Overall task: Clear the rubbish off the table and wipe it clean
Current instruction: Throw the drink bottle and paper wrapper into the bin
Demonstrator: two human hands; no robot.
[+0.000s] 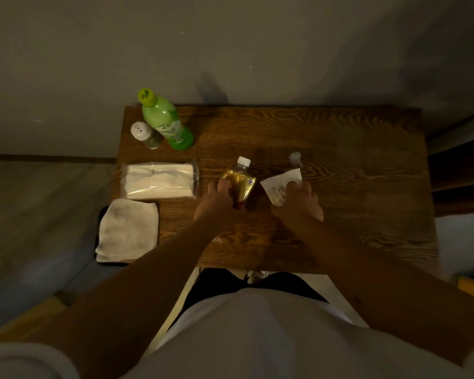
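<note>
On the dark wooden table (340, 149) stands a small bottle with a gold label and white cap (242, 177), and my left hand (216, 201) is closed around its left side. My right hand (298, 202) presses its fingers on a white paper scrap (278, 184) lying to the right of that bottle. A small crumpled white wad (295, 157) lies just beyond the paper. A folded white cloth (129, 228) rests on a dark tray at the table's front left corner.
A tall green bottle (166, 121) and a small white-capped shaker (145, 135) stand at the back left. A plastic-wrapped tissue pack (159, 180) lies in front of them. A wall rises behind the table; floor lies to the left.
</note>
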